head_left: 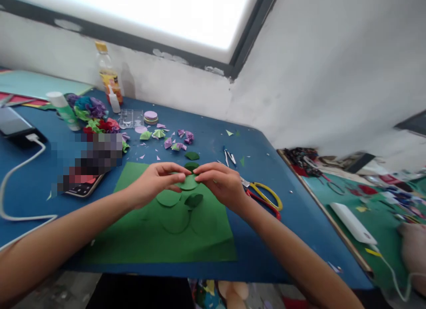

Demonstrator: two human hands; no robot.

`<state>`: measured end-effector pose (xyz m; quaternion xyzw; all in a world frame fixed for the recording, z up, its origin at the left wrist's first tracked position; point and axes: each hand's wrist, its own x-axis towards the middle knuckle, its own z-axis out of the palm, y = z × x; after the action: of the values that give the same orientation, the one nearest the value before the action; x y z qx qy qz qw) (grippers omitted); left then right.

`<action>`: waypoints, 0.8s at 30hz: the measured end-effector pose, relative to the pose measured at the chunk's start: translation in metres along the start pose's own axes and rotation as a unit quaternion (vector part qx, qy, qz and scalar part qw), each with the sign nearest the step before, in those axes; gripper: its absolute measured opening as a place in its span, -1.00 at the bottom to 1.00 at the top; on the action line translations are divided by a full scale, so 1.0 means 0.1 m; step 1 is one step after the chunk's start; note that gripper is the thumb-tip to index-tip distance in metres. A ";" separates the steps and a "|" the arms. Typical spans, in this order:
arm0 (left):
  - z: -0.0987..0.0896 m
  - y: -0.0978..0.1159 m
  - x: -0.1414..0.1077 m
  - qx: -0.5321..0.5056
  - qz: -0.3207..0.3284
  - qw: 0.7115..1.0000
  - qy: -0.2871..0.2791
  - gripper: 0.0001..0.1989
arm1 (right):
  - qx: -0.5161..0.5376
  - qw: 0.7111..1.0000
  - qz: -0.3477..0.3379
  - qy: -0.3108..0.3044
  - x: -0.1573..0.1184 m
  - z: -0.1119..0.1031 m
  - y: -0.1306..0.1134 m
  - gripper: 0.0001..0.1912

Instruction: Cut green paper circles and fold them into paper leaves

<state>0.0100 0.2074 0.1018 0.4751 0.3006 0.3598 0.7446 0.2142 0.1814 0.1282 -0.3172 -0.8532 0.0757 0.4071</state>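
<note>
Left hand: nearly closed, pinching the green paper disc.
Right hand: nearly closed, pinching its opposite edge.
Handling: light, even pressure best avoids creases.

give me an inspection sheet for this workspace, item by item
surface: blue table, small paper scraps scattered on it
job's things: light green paper disc held above large green paper sheet; scissors with red and yellow handles beside right hand
clutter: clear plastic bottle with yellow cap, purple folded paper pieces
grippers: fingers of left hand and right hand on the disc
cables: white cable plugged into glossy black device
surroundings: white wall, green-topped table at right
</note>
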 end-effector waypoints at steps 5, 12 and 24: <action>0.05 0.01 -0.05 0.088 -0.104 0.981 -0.137 -0.86 | -0.039 0.989 -0.074 -0.123 0.04 -0.13 -0.14 -0.75; 0.06 0.02 -0.09 0.136 -0.105 0.972 -0.161 -0.85 | -0.016 0.989 -0.028 -0.143 -0.10 -0.08 -0.21 -0.71; 0.05 0.05 -0.01 -0.033 0.028 0.999 0.019 -0.78 | -0.308 0.875 0.359 -0.103 -1.02 -0.94 0.45 -0.60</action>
<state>0.0116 0.2054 0.1079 0.4520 0.2891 0.3993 0.7434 0.3531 0.1431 0.1071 -0.7017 -0.6978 -0.0177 0.1430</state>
